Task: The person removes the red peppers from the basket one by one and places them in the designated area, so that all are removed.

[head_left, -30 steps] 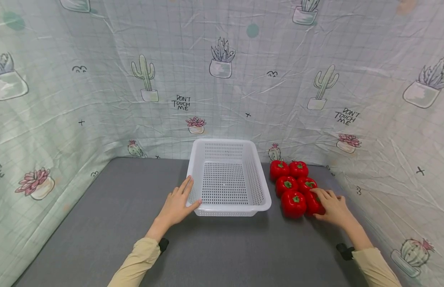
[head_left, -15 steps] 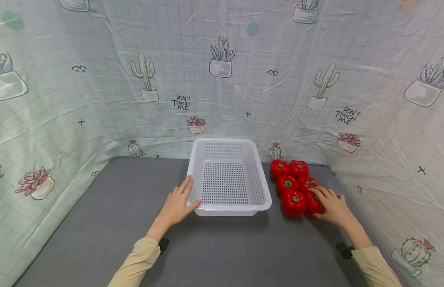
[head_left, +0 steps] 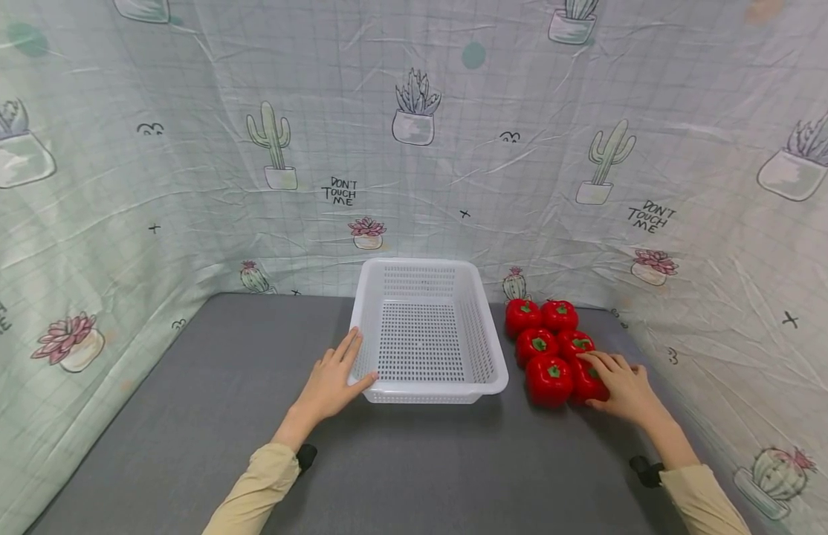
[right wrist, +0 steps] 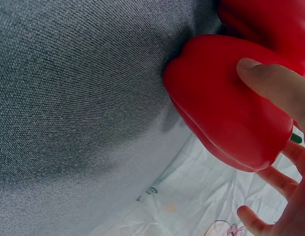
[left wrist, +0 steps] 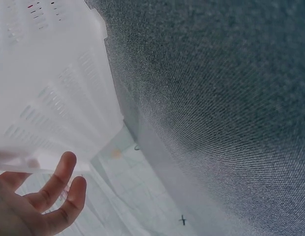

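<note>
My left hand [head_left: 330, 377] rests on the left front corner of a white plastic basket [head_left: 427, 388], its thumb on the front rim and fingers spread along the left rim. In the left wrist view, slightly bent fingers [left wrist: 71, 201] show outside the perforated basket wall [left wrist: 54, 88]. On the right, my right hand [head_left: 624, 386] holds the nearest right-hand red bell pepper [head_left: 586, 380] from its right side. The right wrist view shows the thumb on one side of this bell pepper [right wrist: 221, 98] and fingers round its stem end. The pepper stands on the table.
Several more red bell peppers [head_left: 549, 380] stand packed close together beside the held one, right of the basket. A grey cloth-covered table [head_left: 414, 468] lies underneath. A wrinkled, cactus-printed curtain [head_left: 307, 134] encloses the back and both sides.
Both hands, the basket and the bell peppers keep their places. Only a very slight shift of the head view shows.
</note>
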Motion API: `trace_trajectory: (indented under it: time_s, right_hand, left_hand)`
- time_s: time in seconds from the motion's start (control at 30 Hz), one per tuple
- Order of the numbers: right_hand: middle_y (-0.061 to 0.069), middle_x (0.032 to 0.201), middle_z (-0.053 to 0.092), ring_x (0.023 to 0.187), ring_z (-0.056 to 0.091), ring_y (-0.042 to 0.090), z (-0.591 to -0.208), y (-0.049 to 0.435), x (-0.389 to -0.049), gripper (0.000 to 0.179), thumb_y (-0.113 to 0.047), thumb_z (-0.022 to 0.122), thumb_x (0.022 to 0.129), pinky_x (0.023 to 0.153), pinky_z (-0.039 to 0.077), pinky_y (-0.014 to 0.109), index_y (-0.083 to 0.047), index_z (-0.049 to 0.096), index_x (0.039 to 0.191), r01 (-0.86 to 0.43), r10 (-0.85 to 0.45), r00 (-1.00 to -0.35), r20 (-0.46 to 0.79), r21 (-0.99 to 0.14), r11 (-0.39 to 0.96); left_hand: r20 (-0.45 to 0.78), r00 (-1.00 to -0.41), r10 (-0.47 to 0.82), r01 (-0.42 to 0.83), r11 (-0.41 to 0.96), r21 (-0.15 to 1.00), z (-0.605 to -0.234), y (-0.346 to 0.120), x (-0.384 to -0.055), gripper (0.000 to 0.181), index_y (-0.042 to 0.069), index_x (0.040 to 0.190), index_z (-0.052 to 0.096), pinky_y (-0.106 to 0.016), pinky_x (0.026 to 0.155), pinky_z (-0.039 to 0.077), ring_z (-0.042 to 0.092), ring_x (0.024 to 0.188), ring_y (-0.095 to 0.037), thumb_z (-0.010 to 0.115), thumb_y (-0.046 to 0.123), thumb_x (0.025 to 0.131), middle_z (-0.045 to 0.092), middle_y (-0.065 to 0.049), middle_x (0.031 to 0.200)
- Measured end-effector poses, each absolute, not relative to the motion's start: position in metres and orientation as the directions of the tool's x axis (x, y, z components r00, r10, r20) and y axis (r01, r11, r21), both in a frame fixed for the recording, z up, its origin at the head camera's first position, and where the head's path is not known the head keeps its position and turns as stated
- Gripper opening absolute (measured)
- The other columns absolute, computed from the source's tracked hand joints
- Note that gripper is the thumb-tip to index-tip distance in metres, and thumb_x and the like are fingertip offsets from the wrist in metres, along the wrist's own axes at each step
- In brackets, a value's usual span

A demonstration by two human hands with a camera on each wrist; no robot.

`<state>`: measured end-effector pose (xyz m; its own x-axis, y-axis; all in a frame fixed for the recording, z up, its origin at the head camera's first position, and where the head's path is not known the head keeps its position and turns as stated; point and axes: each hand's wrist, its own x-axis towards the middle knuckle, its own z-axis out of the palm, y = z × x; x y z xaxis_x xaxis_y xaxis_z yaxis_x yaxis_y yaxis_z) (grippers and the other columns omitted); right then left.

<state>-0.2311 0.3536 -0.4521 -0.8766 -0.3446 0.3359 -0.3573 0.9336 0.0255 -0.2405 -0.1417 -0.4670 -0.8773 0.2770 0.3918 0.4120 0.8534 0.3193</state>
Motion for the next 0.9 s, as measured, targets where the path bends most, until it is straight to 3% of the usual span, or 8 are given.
trace_trajectory:
  time_s: [0.23, 0.5, 0.73, 0.9]
  right_hand:
    - [0.013, 0.119, 0.049, 0.103, 0.043, 0.034, -0.451, 0.353, -0.23, 0.079, -0.026, 0.082, 0.055, 0.07, 0.032, 0.058, -0.012, 0.045, 0.123, -0.371, -0.358, -0.866, 0.35, 0.032, 0.928]
    - [0.012, 0.121, 0.049, 0.104, 0.042, 0.033, -0.448, 0.349, -0.228, 0.077, -0.04, 0.078, 0.059, 0.074, 0.031, 0.059, -0.014, 0.045, 0.124, -0.363, -0.344, -0.878, 0.332, 0.007, 0.932]
    - [0.012, 0.126, 0.046, 0.109, 0.04, 0.032, -0.441, 0.337, -0.222, 0.078, -0.049, 0.072, 0.065, 0.077, 0.029, 0.057, -0.013, 0.043, 0.128, -0.369, -0.333, -0.877, 0.347, -0.04, 0.929]
    - [0.016, 0.13, 0.043, 0.114, 0.039, 0.034, -0.439, 0.321, -0.217, 0.078, -0.042, 0.073, 0.066, 0.084, 0.028, 0.058, -0.008, 0.042, 0.129, -0.407, -0.351, -0.853, 0.386, -0.072, 0.911]
  left_hand:
    - [0.39, -0.879, 0.273, 0.411, 0.85, 0.33, -0.467, -0.142, -0.24, 0.076, 0.008, 0.141, 0.027, -0.052, 0.08, 0.039, 0.047, 0.102, -0.033, 0.051, 0.051, 0.083, 0.023, -0.006, 0.148]
    - [0.366, -0.89, 0.272, 0.42, 0.8, 0.429, -0.465, -0.144, -0.24, 0.074, 0.008, 0.141, 0.023, -0.052, 0.085, 0.037, 0.045, 0.108, -0.034, 0.051, 0.046, 0.085, 0.019, -0.006, 0.149]
    - [0.354, -0.886, 0.299, 0.458, 0.687, 0.565, -0.465, -0.149, -0.244, 0.068, 0.006, 0.142, 0.019, -0.056, 0.1, 0.024, 0.026, 0.132, -0.034, 0.05, 0.035, 0.089, 0.017, -0.01, 0.15]
    - [0.383, -0.871, 0.309, 0.49, 0.622, 0.611, -0.46, -0.152, -0.245, 0.069, 0.005, 0.143, 0.018, -0.06, 0.099, 0.021, 0.022, 0.133, -0.036, 0.052, 0.031, 0.089, 0.015, -0.013, 0.15]
